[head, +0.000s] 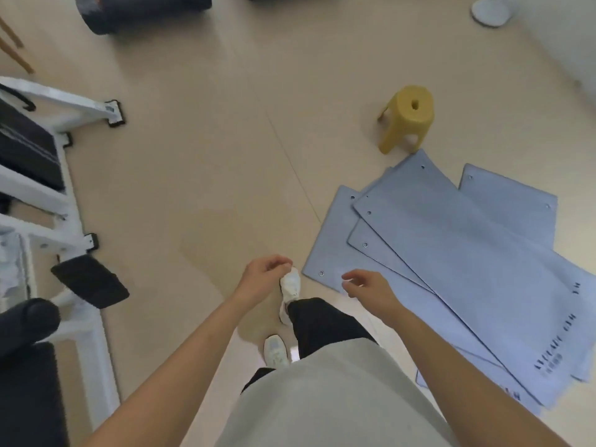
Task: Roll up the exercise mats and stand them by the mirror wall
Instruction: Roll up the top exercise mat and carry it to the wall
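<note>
- Beige floor [200, 162], faint seam lines running across it.
- Grey-blue mats [467, 269], several, flat and unrolled, overlapping in a loose fan at right.
- Yellow stool [409, 124] upright, just beyond the mats' far corner.
- White machine frame [80, 111] with black feet, left edge.
- Round white base [490, 11], top right.
- White shoes [275, 350], near the mats.

Mats [467, 253] overlap flat on the floor [209, 156], at right; stool [408, 124] just behind them; exercise machine [48, 188] at left; fan base [490, 9] far behind, right.
</note>
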A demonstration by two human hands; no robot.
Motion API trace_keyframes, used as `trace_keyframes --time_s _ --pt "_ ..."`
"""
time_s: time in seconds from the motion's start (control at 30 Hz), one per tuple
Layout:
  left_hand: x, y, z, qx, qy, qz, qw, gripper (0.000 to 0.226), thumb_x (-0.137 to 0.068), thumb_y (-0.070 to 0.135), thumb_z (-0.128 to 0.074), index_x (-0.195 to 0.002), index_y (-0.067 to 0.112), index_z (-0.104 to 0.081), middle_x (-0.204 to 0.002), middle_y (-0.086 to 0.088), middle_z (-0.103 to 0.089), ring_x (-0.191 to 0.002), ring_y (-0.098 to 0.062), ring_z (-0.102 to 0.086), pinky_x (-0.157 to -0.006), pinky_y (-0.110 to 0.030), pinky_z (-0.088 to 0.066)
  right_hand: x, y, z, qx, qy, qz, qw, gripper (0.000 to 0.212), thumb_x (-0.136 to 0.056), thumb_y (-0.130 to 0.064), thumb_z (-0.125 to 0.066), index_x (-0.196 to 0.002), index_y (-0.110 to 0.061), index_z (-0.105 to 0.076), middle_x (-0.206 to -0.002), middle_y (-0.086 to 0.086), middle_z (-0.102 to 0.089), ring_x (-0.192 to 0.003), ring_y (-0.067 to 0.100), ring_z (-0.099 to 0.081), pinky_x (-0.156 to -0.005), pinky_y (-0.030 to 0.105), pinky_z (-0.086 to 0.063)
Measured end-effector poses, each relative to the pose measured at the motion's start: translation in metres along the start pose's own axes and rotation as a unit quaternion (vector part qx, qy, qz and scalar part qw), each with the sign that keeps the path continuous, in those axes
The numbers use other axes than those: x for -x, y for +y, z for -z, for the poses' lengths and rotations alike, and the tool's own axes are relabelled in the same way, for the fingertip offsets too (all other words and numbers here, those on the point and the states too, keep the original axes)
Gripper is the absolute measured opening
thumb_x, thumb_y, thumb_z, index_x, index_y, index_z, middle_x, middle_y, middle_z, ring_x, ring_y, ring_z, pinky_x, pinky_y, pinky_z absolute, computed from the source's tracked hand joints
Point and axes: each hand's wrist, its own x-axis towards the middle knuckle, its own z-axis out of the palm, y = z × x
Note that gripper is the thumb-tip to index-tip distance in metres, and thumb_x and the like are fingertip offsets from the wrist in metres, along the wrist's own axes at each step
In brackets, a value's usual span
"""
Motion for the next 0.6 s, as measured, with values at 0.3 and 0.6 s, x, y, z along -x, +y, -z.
trace_keyframes --time_s 0.3,0.6 --pt "-0.198 0.148 0.037 -0.136 -0.104 -0.006 0.985 0.011 -0.096 0.017 -0.068 -0.097 0.023 -0.077 -0.09 0.01 -0.074 -0.087 -0.008 -0.066 -0.074 -0.017 -0.044 -0.177 -0.091 0.05 -0.101 0.072 -0.035 0.992 0.026 -0.096 -0.027 -0.067 -0.121 -0.02 -0.069 -0.106 0.001 -0.071 -0.099 0.021 -0.069 -0.083 0.03 -0.052" --pt "-0.365 0.298 0.027 -0.242 -0.198 -0.029 0.949 0.01 -0.096 0.024 -0.068 -0.1 0.025 -0.077 -0.097 0.007 -0.076 -0.094 -0.012 -0.069 -0.088 -0.026 -0.051 -0.295 -0.177 0.147 -0.127 0.107 -0.06 0.984 0.023 -0.095 -0.026 -0.068 -0.116 -0.019 -0.073 -0.103 0.001 -0.073 -0.097 0.017 -0.068 -0.091 0.032 -0.052"
